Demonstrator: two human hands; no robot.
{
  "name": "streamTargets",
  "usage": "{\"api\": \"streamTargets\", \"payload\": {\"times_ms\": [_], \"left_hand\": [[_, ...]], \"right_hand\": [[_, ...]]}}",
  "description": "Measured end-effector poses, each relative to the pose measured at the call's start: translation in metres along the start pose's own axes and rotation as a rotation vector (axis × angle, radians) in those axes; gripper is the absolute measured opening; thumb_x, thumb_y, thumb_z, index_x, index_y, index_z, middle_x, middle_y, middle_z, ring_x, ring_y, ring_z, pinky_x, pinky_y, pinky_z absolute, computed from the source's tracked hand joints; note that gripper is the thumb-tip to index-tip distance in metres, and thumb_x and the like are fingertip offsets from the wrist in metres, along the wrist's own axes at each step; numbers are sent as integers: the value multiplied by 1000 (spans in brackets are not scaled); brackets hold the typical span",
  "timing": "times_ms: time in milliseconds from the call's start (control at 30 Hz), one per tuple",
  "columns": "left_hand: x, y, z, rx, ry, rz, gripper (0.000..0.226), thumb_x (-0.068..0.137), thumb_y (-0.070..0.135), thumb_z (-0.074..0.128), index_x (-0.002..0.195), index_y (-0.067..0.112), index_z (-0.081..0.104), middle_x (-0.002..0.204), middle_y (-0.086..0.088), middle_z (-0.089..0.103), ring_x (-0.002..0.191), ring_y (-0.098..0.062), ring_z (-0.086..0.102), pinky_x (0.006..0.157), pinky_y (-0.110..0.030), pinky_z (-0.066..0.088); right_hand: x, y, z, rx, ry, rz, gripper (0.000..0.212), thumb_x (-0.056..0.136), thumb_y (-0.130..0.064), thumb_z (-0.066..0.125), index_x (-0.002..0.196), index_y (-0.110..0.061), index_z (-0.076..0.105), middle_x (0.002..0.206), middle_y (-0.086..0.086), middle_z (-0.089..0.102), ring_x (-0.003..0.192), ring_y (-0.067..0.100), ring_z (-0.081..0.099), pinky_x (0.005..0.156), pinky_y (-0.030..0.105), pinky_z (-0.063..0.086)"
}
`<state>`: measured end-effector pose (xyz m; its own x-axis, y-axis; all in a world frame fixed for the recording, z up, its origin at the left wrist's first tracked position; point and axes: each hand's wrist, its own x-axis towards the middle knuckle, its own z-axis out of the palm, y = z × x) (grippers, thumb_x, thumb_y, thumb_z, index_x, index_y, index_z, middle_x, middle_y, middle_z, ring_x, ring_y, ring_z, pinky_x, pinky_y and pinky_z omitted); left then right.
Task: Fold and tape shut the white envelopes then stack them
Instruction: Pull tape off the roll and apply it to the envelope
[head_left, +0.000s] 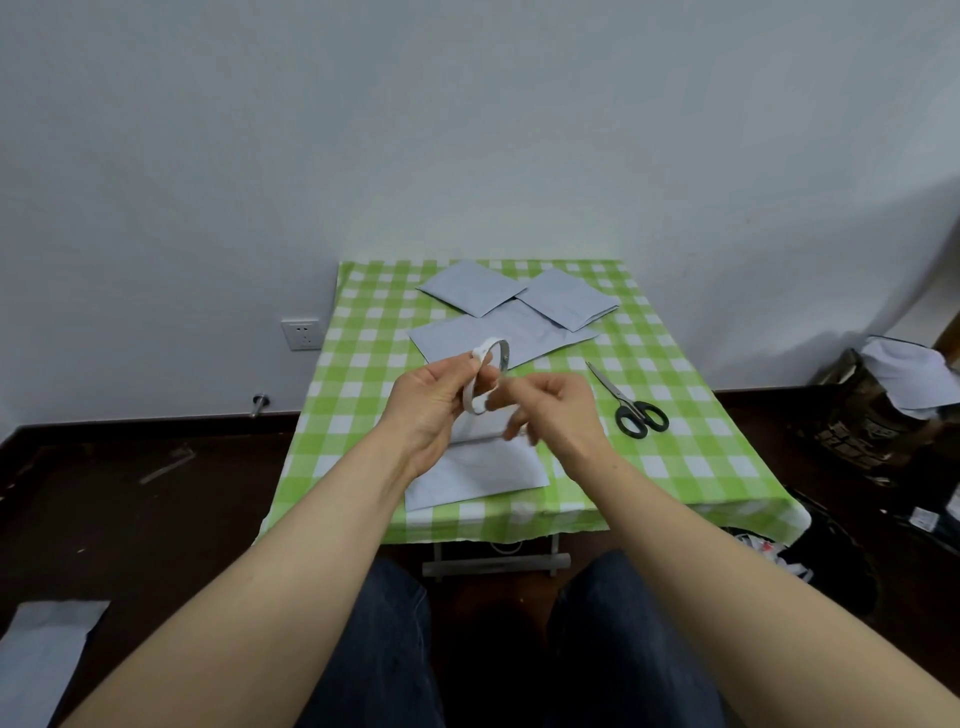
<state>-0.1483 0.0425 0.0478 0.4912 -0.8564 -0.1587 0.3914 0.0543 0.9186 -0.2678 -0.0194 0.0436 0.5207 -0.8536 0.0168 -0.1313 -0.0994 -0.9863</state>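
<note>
Table (363, 332) in green checked cloth, three far envelopes (569, 299) overlapping at its back, near envelope (483, 473) at the front edge, left hand (431, 405) and right hand (561, 410) close together above it, scissors (631, 405) to their right, tape roll (470, 391) pinched by both hands.

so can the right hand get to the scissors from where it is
Probably yes: the scissors lie uncovered on the tablecloth beside the right hand, nothing between; it must first release the tape roll.

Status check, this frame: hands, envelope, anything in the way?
Left hand grips tape roll, right hand pinches its rim. Folded envelope lies beneath them. Scissors off to the right, nothing blocking.
</note>
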Motion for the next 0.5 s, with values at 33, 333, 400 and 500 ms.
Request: {"api": "streamTargets", "payload": {"times_ms": [33, 333, 400, 500], "left_hand": [[0, 1, -1, 6, -15, -7, 16, 91, 11, 56, 83, 5, 68, 63, 2, 67, 65, -10, 63, 76, -22, 49], [-4, 4, -2, 98, -69, -97, 14, 90, 14, 58, 84, 8, 69, 60, 3, 62, 65, -9, 60, 74, -22, 42], [-3, 3, -4, 169, -3, -84, 7, 86, 20, 64, 83, 15, 69, 72, 3, 66, 76, -8, 59, 76, -24, 37], [-1, 3, -7, 272, 111, -55, 10, 78, 25, 72, 85, 19, 68, 86, 7, 65, 87, -6, 55, 77, -23, 37]], "right_hand": [[3, -2, -5, -7, 98, -25, 20, 82, -11, 57, 67, -5, 69, 64, 6, 66, 49, 11, 54, 47, 16, 38], [27, -18, -24, -130, -194, 17, 26, 91, -27, 58, 77, -8, 67, 65, 2, 61, 69, 12, 53, 75, 21, 38], [28, -17, -25, -94, -171, -5, 27, 90, -24, 60, 65, -16, 65, 58, -2, 52, 60, 10, 46, 69, 21, 37], [27, -19, -24, -111, -147, -26, 25, 90, -20, 61, 65, -20, 65, 57, -4, 48, 58, 9, 42, 58, 13, 37]]}}
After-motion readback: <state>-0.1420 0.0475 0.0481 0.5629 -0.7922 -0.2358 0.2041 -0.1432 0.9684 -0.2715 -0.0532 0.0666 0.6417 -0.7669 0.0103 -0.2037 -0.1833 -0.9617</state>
